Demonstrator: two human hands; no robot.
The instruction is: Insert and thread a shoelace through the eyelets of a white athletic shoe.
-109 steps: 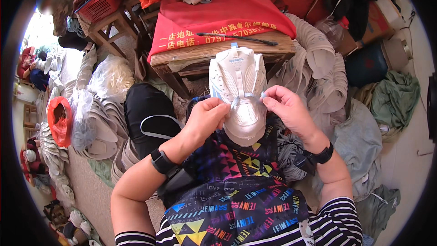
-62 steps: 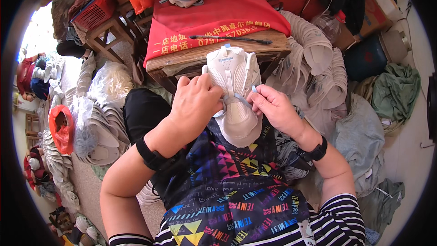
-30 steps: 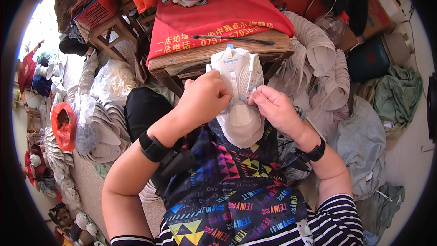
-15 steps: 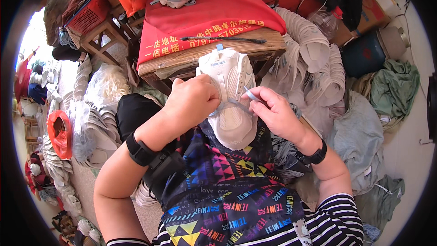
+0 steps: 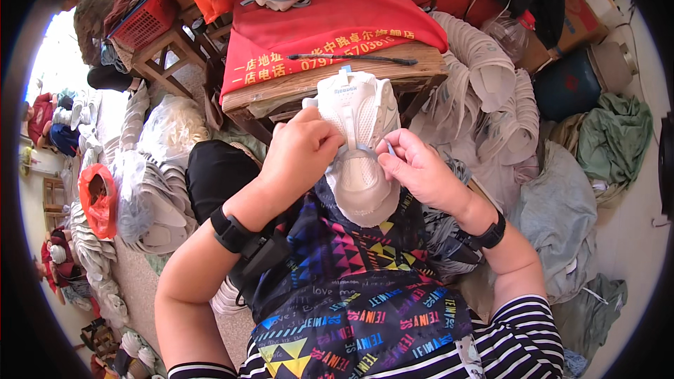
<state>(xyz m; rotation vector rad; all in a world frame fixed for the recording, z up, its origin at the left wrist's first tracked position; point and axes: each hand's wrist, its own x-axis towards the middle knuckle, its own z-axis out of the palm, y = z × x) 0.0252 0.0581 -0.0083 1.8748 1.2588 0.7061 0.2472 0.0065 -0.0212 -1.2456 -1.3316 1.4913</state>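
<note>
White mesh shoe upper (image 5: 365, 123): I see it over the dark, colour-patterned fabric apron (image 5: 365, 274), toe toward me, far end near the brown wooden desk (image 5: 423, 67); whether they touch, I cannot tell.
Flat grey-blue fabric lace (image 5: 363, 148): crosses the upper just above the toe cap.
Left grip: my left hand (image 5: 303, 146) curls at the upper's left edge; I cannot tell what its fingertips pinch.
Right grip: my right hand (image 5: 415, 167) has thumb and forefinger closed on the lace near its end, beside the upper's right edge.
Upper's feel: I judge it light and soft, the mesh quick to buckle, the toe probably firmer.
Lace's feel: limp and narrow, likely to slip or twist.
Best hold: the upper by its eyelet edges, the lace close to its tip.
</note>
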